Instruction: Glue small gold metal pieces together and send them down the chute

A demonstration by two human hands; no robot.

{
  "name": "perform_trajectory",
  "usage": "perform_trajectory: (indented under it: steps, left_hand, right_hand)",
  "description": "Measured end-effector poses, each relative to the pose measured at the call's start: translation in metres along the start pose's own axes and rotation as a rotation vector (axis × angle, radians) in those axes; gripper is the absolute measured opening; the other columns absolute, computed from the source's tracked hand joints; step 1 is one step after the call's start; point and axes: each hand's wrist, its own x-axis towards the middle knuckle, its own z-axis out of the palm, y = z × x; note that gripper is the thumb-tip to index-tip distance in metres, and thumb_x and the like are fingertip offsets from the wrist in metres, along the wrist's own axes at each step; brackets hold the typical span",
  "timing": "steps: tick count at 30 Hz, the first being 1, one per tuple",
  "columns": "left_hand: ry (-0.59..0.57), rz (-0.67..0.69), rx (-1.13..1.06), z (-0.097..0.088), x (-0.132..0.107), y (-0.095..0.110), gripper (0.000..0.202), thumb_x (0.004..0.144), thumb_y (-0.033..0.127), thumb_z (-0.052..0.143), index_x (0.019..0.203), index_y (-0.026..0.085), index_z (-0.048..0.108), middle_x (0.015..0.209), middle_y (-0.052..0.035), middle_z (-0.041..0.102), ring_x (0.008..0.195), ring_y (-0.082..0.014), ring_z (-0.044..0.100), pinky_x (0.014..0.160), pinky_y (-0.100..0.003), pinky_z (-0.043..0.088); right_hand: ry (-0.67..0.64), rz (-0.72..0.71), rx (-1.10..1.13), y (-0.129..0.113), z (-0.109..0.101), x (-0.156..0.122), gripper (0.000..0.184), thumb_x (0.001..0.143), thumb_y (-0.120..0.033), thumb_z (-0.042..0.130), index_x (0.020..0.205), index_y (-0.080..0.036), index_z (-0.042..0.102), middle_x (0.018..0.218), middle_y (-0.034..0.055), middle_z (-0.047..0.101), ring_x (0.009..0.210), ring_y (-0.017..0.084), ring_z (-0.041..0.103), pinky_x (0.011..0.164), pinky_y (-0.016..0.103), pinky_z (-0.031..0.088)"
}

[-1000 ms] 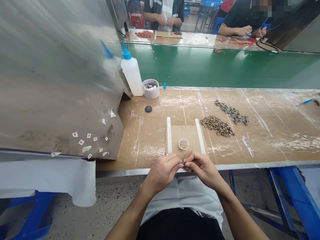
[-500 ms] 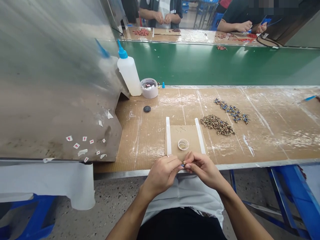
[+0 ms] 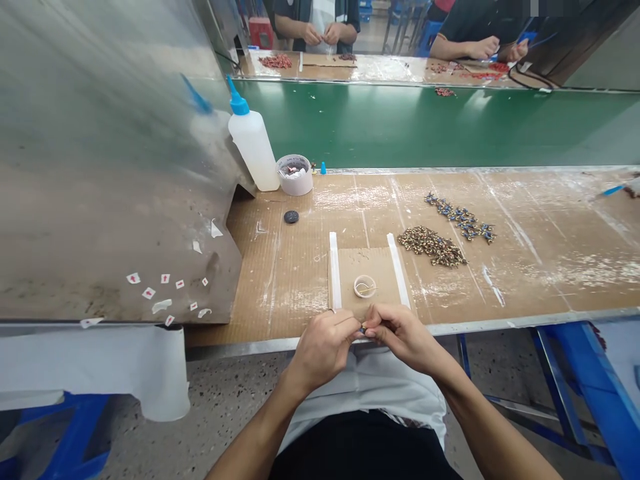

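Between the fingertips of both hands is a small blue and brass-coloured part [image 3: 363, 328], mostly covered by the fingers. My left hand [image 3: 325, 343] pinches it from the left, and my right hand [image 3: 400, 333] pinches it from the right. Both hands are at the table's front edge. Just beyond them lies a cardboard piece [image 3: 350, 263] with white tape strips along its sides. On it stands a small round white ring or shallow cup [image 3: 365, 287] with a thin yellowish stick across it. A pile of small brass-coloured parts [image 3: 433, 247] and a scatter of blue-and-brass parts [image 3: 460, 217] lie to the right.
A white bottle with a blue nozzle [image 3: 253, 150], a tape roll [image 3: 295, 175] holding scraps and a black disc [image 3: 291, 217] stand at left. A metal housing [image 3: 125, 167] borders the left side. Behind runs a green belt [image 3: 375, 123]; two people work across it.
The view has shifted slightly. My hands stay together at the front edge, fingers still pinching the small part with only a slight change of grip.
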Motion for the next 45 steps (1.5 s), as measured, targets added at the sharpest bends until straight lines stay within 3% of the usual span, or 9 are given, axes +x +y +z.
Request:
perform_trajectory:
  steps: [5, 10, 13, 16, 21, 26, 33, 45]
  left_hand:
    - [-0.077, 0.015, -0.096, -0.012, 0.001, -0.002, 0.023, 0.097, 0.016, 0.042, 0.077, 0.016, 0.053, 0.074, -0.0019, 0.054, 0.067, -0.0146, 0.048, 0.063, -0.026, 0.035]
    - [-0.142, 0.004, -0.186, -0.022, 0.003, -0.004, 0.025, 0.099, 0.021, 0.043, 0.079, 0.015, 0.056, 0.075, -0.0021, 0.057, 0.072, -0.0152, 0.051, 0.07, -0.026, 0.038]
    - [-0.153, 0.022, -0.212, -0.023, 0.004, -0.005, 0.025, 0.099, 0.021, 0.042, 0.08, 0.015, 0.057, 0.078, -0.0026, 0.059, 0.073, -0.0156, 0.053, 0.071, -0.027, 0.038]
    - [-0.161, 0.016, -0.22, -0.023, 0.005, -0.004, 0.026, 0.099, 0.021, 0.041, 0.08, 0.015, 0.057, 0.077, -0.0025, 0.059, 0.073, -0.0158, 0.053, 0.071, -0.027, 0.038]
    - [-0.143, -0.021, -0.195, -0.023, 0.004, 0.0, 0.021, 0.099, 0.024, 0.044, 0.083, 0.015, 0.055, 0.08, -0.0024, 0.058, 0.073, -0.0154, 0.052, 0.07, -0.026, 0.038]
    - [-0.075, -0.053, -0.163, -0.015, 0.002, 0.001, 0.017, 0.1, 0.021, 0.043, 0.09, 0.015, 0.056, 0.083, -0.0027, 0.057, 0.076, -0.0155, 0.052, 0.071, -0.026, 0.037]
    - [0.05, 0.012, -0.14, -0.003, 0.001, -0.006, 0.024, 0.099, 0.018, 0.044, 0.078, 0.015, 0.055, 0.07, -0.0004, 0.053, 0.066, -0.0132, 0.047, 0.064, -0.025, 0.034]
    - [0.078, 0.075, -0.029, 0.001, 0.002, -0.004, 0.024, 0.091, 0.008, 0.047, 0.07, 0.016, 0.054, 0.065, -0.0007, 0.054, 0.062, -0.0141, 0.048, 0.06, -0.026, 0.033]
  right_hand:
    - [0.005, 0.059, 0.232, 0.01, 0.002, -0.004, 0.016, 0.094, -0.032, 0.061, 0.089, -0.016, 0.059, 0.078, 0.0025, 0.057, 0.067, 0.013, 0.055, 0.061, 0.023, 0.046]
    - [0.05, -0.138, 0.204, 0.011, 0.0, -0.009, 0.013, 0.098, -0.026, 0.055, 0.108, -0.021, 0.064, 0.102, 0.0077, 0.059, 0.089, 0.017, 0.06, 0.076, 0.029, 0.05]
    - [0.032, -0.248, 0.07, 0.009, -0.001, -0.008, 0.011, 0.096, -0.02, 0.059, 0.103, -0.023, 0.067, 0.102, 0.0069, 0.06, 0.099, 0.019, 0.059, 0.086, 0.033, 0.048]
    - [0.059, -0.285, 0.007, 0.009, 0.001, -0.005, 0.009, 0.095, -0.02, 0.061, 0.097, -0.022, 0.069, 0.096, 0.0061, 0.062, 0.093, 0.019, 0.061, 0.082, 0.031, 0.049]
    - [0.169, -0.188, 0.086, 0.017, 0.006, -0.006, 0.007, 0.095, -0.023, 0.061, 0.096, -0.02, 0.067, 0.095, 0.0072, 0.06, 0.082, 0.016, 0.061, 0.067, 0.025, 0.051]
    - [0.196, -0.115, 0.178, 0.019, 0.01, -0.007, 0.004, 0.093, -0.023, 0.064, 0.091, -0.02, 0.064, 0.092, 0.0056, 0.059, 0.08, 0.015, 0.06, 0.066, 0.023, 0.051]
    - [0.134, -0.02, 0.214, 0.013, 0.008, -0.005, 0.011, 0.093, -0.026, 0.064, 0.086, -0.017, 0.062, 0.085, 0.004, 0.06, 0.074, 0.014, 0.058, 0.066, 0.024, 0.049]
    - [0.061, -0.149, 0.017, 0.009, 0.001, -0.003, 0.02, 0.094, -0.015, 0.056, 0.074, -0.016, 0.054, 0.081, 0.0022, 0.06, 0.074, 0.013, 0.056, 0.069, 0.022, 0.042]
